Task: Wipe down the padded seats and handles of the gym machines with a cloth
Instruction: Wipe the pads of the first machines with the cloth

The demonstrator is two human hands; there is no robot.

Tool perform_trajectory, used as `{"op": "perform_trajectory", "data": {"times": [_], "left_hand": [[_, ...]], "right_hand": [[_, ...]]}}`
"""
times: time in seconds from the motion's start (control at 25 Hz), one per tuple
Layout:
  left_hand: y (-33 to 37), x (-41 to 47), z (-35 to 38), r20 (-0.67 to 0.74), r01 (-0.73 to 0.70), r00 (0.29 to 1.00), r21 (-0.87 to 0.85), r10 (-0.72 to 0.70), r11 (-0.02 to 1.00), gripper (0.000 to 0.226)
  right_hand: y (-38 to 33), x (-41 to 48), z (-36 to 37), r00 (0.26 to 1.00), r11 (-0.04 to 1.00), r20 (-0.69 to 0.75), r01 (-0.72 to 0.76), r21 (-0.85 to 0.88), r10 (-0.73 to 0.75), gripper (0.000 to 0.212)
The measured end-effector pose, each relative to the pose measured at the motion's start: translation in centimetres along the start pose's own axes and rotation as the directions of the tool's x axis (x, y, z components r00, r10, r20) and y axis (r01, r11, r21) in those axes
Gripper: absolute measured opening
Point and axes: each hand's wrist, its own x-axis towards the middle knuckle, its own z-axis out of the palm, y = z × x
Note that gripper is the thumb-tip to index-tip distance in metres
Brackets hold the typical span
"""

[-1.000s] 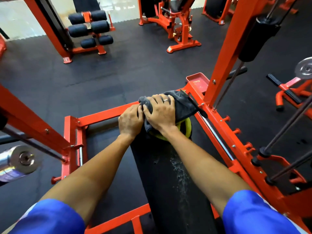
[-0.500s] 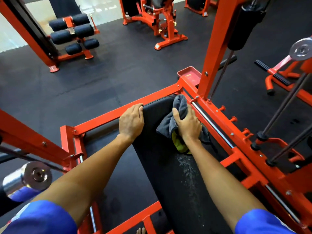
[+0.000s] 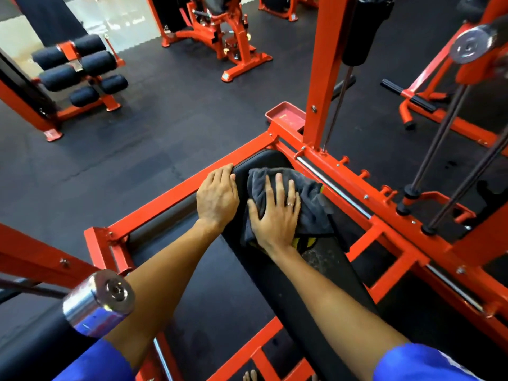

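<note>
A long black padded bench [image 3: 297, 287] runs from the bottom of the view up to the middle, inside an orange frame [image 3: 170, 213]. On its far end lies a grey cloth [image 3: 310, 196] with a yellow patch showing at its near edge. My right hand [image 3: 275, 215] presses flat on the cloth with spread fingers. My left hand [image 3: 217, 199] rests on the pad's left edge, fingers curled over the rim near its far corner. A dusty whitish streak marks the pad just below the cloth.
An orange upright post [image 3: 327, 72] and steel guide rods [image 3: 450, 149] stand at the right. A chrome bar end [image 3: 101, 301] juts in at the lower left. Other orange machines with black roller pads [image 3: 79, 67] stand on the black rubber floor behind.
My right hand slid the cloth from the pad's right edge back toward its middle and flattened on it. My left hand stayed on the left edge. The view shifted slightly.
</note>
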Motion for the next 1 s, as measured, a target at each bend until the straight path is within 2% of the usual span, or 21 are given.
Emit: {"op": "perform_trajectory", "data": {"times": [0.08, 0.12, 0.16, 0.2, 0.28, 0.32, 0.36, 0.44, 0.56, 0.68, 0.76, 0.84, 0.92, 1.0], "left_hand": [[-0.1, 0.1, 0.1, 0.019, 0.008, 1.0, -0.004, -0.008, 1.0, 0.038], [-0.3, 0.1, 0.1, 0.02, 0.013, 1.0, -0.006, -0.012, 1.0, 0.04], [-0.4, 0.1, 0.2, 0.015, 0.013, 1.0, -0.004, -0.013, 1.0, 0.041], [-0.3, 0.0, 0.3, 0.009, 0.013, 1.0, -0.004, -0.013, 1.0, 0.043], [-0.1, 0.1, 0.4, 0.01, 0.02, 1.0, -0.013, -0.02, 1.0, 0.044], [-0.1, 0.1, 0.5, 0.01, 0.021, 1.0, -0.013, -0.021, 1.0, 0.043], [-0.2, 0.1, 0.5, 0.007, 0.019, 1.0, -0.008, -0.019, 1.0, 0.043], [-0.3, 0.1, 0.6, -0.003, 0.018, 1.0, -0.008, -0.018, 1.0, 0.041], [0.0, 0.1, 0.4, 0.059, 0.036, 0.998, -0.041, -0.033, 0.999, 0.044], [-0.3, -0.4, 0.4, 0.061, -0.087, 0.994, 0.025, 0.085, 0.996, 0.047], [-0.5, -0.6, 0.7, 0.059, -0.193, 0.98, 0.083, 0.188, 0.978, 0.051], [-0.7, -0.5, 0.8, 0.064, -0.246, 0.968, 0.097, 0.241, 0.964, 0.053], [-0.8, -0.5, 0.7, 0.07, -0.264, 0.964, 0.113, 0.257, 0.958, 0.053], [-0.7, -0.4, 0.7, 0.068, -0.254, 0.966, 0.123, 0.248, 0.959, 0.053]], "right_hand": [[3.3, -0.9, -0.5, 0.988, 0.989, 0.057, 0.145, 0.002, -0.145, 0.069], [4.9, -0.2, -0.8, 0.987, 0.988, 0.065, 0.148, -0.034, -0.145, 0.069], [6.0, 1.0, -0.9, 0.995, 0.995, 0.069, 0.082, -0.064, -0.077, 0.07], [6.5, 2.8, -1.0, 0.996, 0.997, 0.07, -0.052, -0.056, 0.056, 0.073], [5.4, 6.2, -0.8, 0.923, 0.922, 0.083, -0.381, 0.072, 0.375, 0.083], [3.8, 6.9, -0.5, 0.885, 0.878, 0.066, -0.466, 0.111, 0.461, 0.083], [2.0, 6.8, 0.0, 0.878, 0.873, 0.009, -0.476, 0.106, 0.478, 0.078], [-1.3, 4.5, 1.2, 0.928, 0.932, -0.091, -0.362, 0.021, 0.362, 0.064], [-3.9, -1.8, 1.3, 0.984, 0.986, -0.068, -0.165, -0.002, 0.164, 0.063], [-0.7, -4.2, 0.1, 1.0, 1.0, -0.028, -0.004, -0.014, 0.004, 0.062], [3.2, -1.8, -0.1, 1.0, 0.997, -0.026, 0.003, -0.079, -0.005, 0.06], [5.6, 1.3, 0.3, 0.982, 0.975, -0.087, -0.18, -0.129, 0.169, 0.06], [5.3, 2.9, 1.0, 0.907, 0.912, -0.136, -0.408, -0.047, 0.399, 0.062], [3.2, 2.2, 1.5, 0.88, 0.896, -0.181, -0.445, 0.012, 0.439, 0.063]]}}
